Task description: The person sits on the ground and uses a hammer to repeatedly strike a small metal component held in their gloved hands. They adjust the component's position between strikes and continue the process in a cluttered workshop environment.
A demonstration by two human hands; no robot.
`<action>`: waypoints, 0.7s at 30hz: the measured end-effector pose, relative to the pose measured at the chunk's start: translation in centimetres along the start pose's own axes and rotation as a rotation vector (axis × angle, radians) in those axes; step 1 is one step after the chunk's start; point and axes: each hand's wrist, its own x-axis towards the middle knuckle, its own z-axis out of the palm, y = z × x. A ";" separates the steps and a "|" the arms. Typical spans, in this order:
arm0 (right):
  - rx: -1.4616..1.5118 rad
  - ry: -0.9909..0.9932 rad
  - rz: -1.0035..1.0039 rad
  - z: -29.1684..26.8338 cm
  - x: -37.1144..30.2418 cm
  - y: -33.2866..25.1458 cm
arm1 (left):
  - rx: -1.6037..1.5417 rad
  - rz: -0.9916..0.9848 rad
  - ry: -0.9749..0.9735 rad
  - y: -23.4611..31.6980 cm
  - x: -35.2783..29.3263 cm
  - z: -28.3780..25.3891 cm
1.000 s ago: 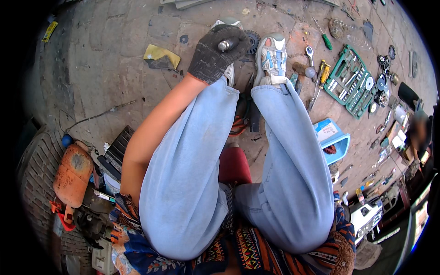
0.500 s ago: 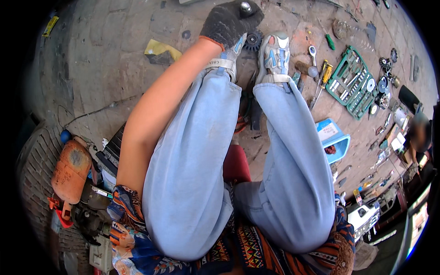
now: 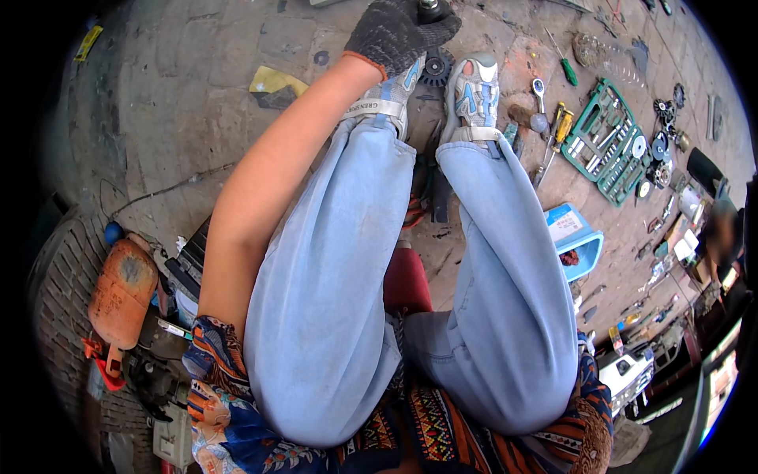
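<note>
At the top edge, beyond my left shoe (image 3: 387, 103), my left hand (image 3: 395, 35) wears a dark knitted glove with an orange cuff. Its fingers curl around a shiny, rounded metal piece (image 3: 429, 8), which the picture's edge cuts off, so its kind does not show. Just below the glove, a dark toothed disc (image 3: 436, 69) lies on the ground between my shoes. No part of my right hand appears.
Right of my right shoe (image 3: 476, 87) lie a ratchet (image 3: 538, 95), a yellow-handled screwdriver (image 3: 564, 126) and an open green socket set (image 3: 604, 142). A blue bin (image 3: 580, 253) stands by my right leg. An orange tank (image 3: 122, 292) is at left. Another person (image 3: 722, 237) is at far right.
My left hand has shifted slightly up and to the right, with the metal piece moving along in it. The things on the ground stay where they were.
</note>
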 end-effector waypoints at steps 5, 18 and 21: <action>-0.007 -0.006 -0.001 0.1 0.2 -0.1 | -0.022 -0.040 -0.010 -0.4 0.0 0.1; 0.014 0.004 0.008 -0.6 0.0 -0.5 | -0.093 0.032 -0.007 -0.2 0.0 0.3; 0.024 0.007 0.017 -1.1 0.0 -0.8 | -0.088 0.089 0.039 -0.6 -0.3 1.3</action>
